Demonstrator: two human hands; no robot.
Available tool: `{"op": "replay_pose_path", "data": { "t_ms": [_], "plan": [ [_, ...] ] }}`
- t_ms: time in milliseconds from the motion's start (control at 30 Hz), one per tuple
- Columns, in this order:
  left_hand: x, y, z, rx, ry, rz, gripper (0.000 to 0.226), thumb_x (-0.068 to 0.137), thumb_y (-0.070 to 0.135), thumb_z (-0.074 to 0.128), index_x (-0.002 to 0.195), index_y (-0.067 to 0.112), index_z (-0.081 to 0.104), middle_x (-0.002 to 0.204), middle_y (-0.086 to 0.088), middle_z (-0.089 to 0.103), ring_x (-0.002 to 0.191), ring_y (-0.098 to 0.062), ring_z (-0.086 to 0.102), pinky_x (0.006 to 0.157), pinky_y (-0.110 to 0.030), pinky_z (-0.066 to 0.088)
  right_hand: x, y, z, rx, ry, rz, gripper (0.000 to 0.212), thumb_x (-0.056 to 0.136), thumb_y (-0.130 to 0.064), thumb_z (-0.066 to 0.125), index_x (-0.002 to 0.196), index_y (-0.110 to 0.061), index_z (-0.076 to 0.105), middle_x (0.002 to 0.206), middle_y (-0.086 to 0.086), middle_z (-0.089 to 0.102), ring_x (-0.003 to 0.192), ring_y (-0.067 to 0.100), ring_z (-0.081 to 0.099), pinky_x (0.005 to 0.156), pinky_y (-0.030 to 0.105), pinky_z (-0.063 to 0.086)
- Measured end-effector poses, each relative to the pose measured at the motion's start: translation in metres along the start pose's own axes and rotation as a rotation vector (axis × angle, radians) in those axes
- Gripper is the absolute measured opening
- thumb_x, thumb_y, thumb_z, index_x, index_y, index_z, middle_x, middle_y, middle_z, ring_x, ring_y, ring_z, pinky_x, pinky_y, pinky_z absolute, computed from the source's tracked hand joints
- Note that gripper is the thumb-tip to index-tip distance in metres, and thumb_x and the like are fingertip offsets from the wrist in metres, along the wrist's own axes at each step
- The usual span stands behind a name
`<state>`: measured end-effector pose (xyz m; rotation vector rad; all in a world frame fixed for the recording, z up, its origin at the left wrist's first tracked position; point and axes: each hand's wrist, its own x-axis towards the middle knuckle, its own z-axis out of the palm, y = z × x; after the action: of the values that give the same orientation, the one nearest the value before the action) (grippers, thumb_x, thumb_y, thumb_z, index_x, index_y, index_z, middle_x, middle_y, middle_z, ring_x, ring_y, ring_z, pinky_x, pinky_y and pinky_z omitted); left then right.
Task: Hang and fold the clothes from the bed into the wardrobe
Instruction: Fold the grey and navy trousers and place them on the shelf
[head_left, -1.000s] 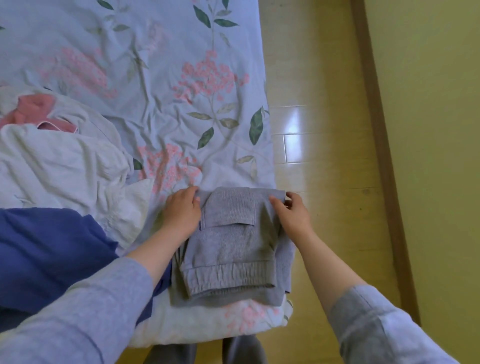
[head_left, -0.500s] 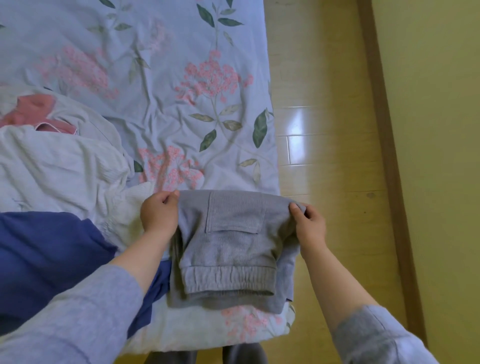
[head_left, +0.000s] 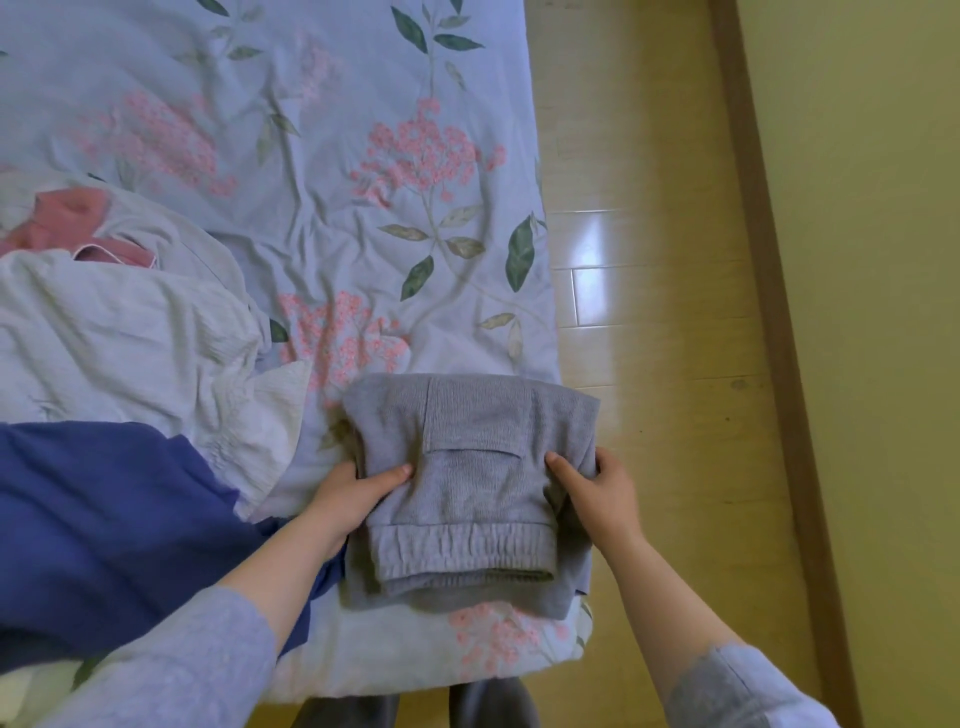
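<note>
A folded grey pair of sweatpants (head_left: 467, 478) lies at the near right corner of the bed (head_left: 363, 208), waistband toward me and a patch pocket on top. My left hand (head_left: 348, 499) grips its left side, thumb on top and fingers tucked under. On the opposite side my right hand (head_left: 597, 493) grips the right edge the same way. A blue garment (head_left: 114, 530), a white garment (head_left: 119, 338) and a pink garment (head_left: 67, 218) lie in a pile on the bed to the left.
The bed has a pale blue floral cover. Wooden floor (head_left: 649, 312) runs along the bed's right side, bounded by a brown baseboard (head_left: 769, 312) and a yellow-green wall (head_left: 872, 260). My legs (head_left: 415, 712) stand at the bed's foot.
Both hands slid from the far corners of the folded sweatpants down to its middle sides and took hold with thumbs on top.
</note>
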<state>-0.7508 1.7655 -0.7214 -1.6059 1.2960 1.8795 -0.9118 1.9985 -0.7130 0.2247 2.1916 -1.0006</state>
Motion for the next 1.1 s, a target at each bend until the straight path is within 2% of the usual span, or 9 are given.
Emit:
{"op": "replay_pose_path", "data": {
  "t_ms": [67,233,300,467,567,700,900,1033,1100],
  "plan": [
    [-0.002,-0.003,0.004,-0.057,0.025,0.025,0.044,0.079,0.021,0.078,0.118,0.004,0.064,0.113,-0.013,0.071,0.102,-0.024,0.068,0.097,-0.038,0.05,-0.002,0.0,-0.003,0.016,-0.022,-0.013,0.017,0.087,-0.031,0.073,0.096,-0.018,0.067,0.09,-0.008,0.071,0.087,0.01,0.067,0.065,0.021,0.049],
    [-0.02,0.019,0.01,-0.113,0.008,0.117,0.034,0.087,0.023,0.07,0.118,0.012,0.064,0.106,-0.004,0.073,0.098,-0.02,0.068,0.079,-0.03,0.052,-0.017,-0.014,-0.015,0.077,-0.059,-0.073,0.019,0.094,-0.028,0.063,0.112,-0.027,0.058,0.101,-0.012,0.065,0.092,0.007,0.062,0.078,0.027,0.051],
    [-0.035,0.032,0.009,-0.098,-0.024,0.179,0.032,0.091,0.026,0.066,0.122,0.016,0.062,0.111,0.0,0.071,0.102,-0.017,0.067,0.083,-0.029,0.051,-0.028,-0.026,-0.021,0.086,-0.022,-0.124,0.013,0.094,-0.027,0.063,0.102,-0.035,0.057,0.098,-0.017,0.064,0.09,0.001,0.061,0.072,0.022,0.049],
    [-0.089,0.072,0.0,0.022,-0.039,0.399,0.024,0.098,0.02,0.055,0.119,0.032,0.056,0.121,0.009,0.064,0.109,-0.008,0.061,0.09,-0.023,0.045,-0.067,-0.078,-0.043,0.12,0.083,-0.305,0.022,0.096,-0.021,0.06,0.095,-0.043,0.056,0.088,-0.023,0.067,0.083,-0.015,0.06,0.065,0.008,0.044],
    [-0.13,0.101,-0.01,0.242,0.111,0.627,0.034,0.102,0.022,0.046,0.136,0.025,0.048,0.127,0.011,0.055,0.117,-0.01,0.051,0.098,-0.025,0.036,-0.096,-0.121,-0.061,0.141,0.126,-0.433,0.026,0.097,-0.015,0.056,0.095,-0.042,0.059,0.09,-0.03,0.066,0.086,-0.012,0.06,0.067,0.004,0.045],
    [-0.192,0.149,-0.028,0.352,0.255,0.87,0.033,0.102,0.025,0.044,0.135,0.021,0.049,0.123,0.012,0.054,0.112,-0.007,0.05,0.094,-0.024,0.035,-0.137,-0.188,-0.091,0.172,0.218,-0.604,0.026,0.097,-0.013,0.056,0.09,-0.038,0.058,0.085,-0.025,0.065,0.082,-0.003,0.061,0.069,0.012,0.046],
    [-0.31,0.246,-0.062,0.227,0.324,1.165,0.03,0.1,0.02,0.049,0.131,0.021,0.052,0.118,0.018,0.056,0.104,0.003,0.051,0.08,-0.001,0.033,-0.218,-0.316,-0.141,0.258,0.281,-0.884,0.024,0.096,-0.015,0.058,0.091,-0.038,0.059,0.086,-0.025,0.066,0.08,-0.008,0.059,0.067,0.006,0.043],
    [-0.405,0.298,-0.083,0.127,0.367,1.346,0.017,0.098,0.018,0.053,0.114,0.025,0.056,0.1,0.025,0.059,0.088,0.016,0.055,0.07,0.002,0.037,-0.291,-0.393,-0.175,0.359,0.337,-1.104,0.029,0.095,-0.016,0.059,0.093,-0.045,0.06,0.088,-0.026,0.067,0.082,-0.009,0.06,0.071,0.005,0.044],
    [-0.449,0.313,-0.092,0.096,0.414,1.43,0.011,0.098,0.02,0.055,0.108,0.022,0.058,0.096,0.022,0.061,0.086,0.014,0.056,0.068,0.0,0.039,-0.325,-0.42,-0.189,0.416,0.356,-1.203,0.03,0.094,-0.017,0.06,0.093,-0.047,0.061,0.088,-0.026,0.067,0.082,-0.008,0.06,0.071,0.005,0.044]
  ]
}}
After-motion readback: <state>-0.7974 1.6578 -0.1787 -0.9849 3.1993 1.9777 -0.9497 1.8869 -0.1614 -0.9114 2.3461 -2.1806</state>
